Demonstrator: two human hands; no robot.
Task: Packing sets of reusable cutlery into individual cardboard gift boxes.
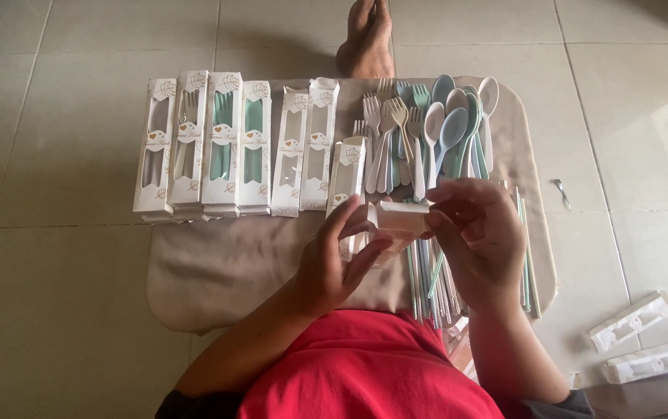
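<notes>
Both hands hold one small white cardboard box (396,221) with a clear window, above a beige cloth (218,264). My left hand (332,260) grips its near end from the left and below. My right hand (477,229) pinches its top flap from the right. Under the hands lie several thin pastel chopsticks (431,283). Just beyond the box are loose plastic forks (388,143) and spoons (458,124) in cream, blue and green.
A row of several filled white window boxes (233,147) lies at the cloth's far left. Two flat white boxes (640,341) lie on the tiled floor at the right. A small metal piece (560,192) is on the tile. My foot (366,39) rests beyond the cloth.
</notes>
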